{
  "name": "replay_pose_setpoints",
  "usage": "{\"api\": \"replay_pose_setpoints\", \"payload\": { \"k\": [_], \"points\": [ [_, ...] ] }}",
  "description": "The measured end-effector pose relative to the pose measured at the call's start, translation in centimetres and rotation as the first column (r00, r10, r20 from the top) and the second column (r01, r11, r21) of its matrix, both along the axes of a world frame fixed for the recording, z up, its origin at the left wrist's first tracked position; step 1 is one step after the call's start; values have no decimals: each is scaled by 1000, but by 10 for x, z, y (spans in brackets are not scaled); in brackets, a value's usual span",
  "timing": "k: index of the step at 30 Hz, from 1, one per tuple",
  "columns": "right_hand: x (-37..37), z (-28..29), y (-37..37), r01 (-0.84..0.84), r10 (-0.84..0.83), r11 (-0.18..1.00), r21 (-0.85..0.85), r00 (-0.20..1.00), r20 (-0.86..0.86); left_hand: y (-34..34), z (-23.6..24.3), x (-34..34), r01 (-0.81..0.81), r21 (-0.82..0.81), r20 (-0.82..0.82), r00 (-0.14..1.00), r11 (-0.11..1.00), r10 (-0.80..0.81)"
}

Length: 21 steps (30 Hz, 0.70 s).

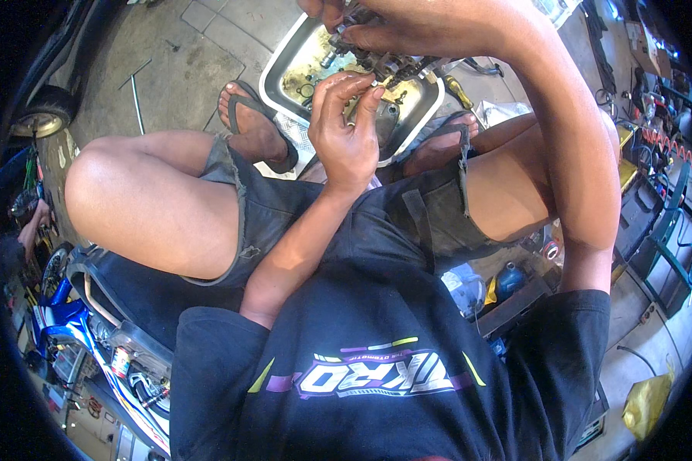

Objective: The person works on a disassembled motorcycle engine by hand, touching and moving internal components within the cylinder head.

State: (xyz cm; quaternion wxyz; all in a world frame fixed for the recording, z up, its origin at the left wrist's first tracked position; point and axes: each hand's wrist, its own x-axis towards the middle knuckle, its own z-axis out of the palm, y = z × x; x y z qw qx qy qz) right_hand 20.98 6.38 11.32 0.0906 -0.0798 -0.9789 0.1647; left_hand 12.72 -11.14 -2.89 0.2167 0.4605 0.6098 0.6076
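A dark, greasy metal engine part [377,63] with several small fittings lies over a white tray [268,77]. My right hand [373,32] reaches across from the right, its fingers closed round the far side of that part. Below it, my left hand [347,132] is closed in a pinch at the part's near edge. Between thumb and forefinger shows a tiny pale piece, too small to name. Yellowish oily liquid and small loose parts, among them dark rings, lie in the tray's bottom.
A screwdriver [458,91] with a yellow and black handle lies right of the tray. On the floor to the left is a T-handle wrench [137,101]. My sandalled feet flank the tray. A blue motorbike [68,316] stands at left; another person's hand [35,221] shows nearby.
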Motion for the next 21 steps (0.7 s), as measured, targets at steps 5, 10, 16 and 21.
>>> {"api": "replay_pose_setpoints", "payload": {
  "k": [5,10,16,21],
  "points": [
    [1,0,0,8,-9,1000,6,1000,25,2,-1,-2,-4,44,-65,998,999,7],
    [2,0,0,-1,0,1000,14,1000,16,0,6,4,13,-16,187,982,1000,-10],
    [2,13,-5,12,-12,1000,-3,997,80,0,4,2,9,-24,162,987,1000,-5],
    [4,13,-6,19,-19,1000,-14,998,56,9,4,-15,87,157,-350,936,984,-27]
  ]
}}
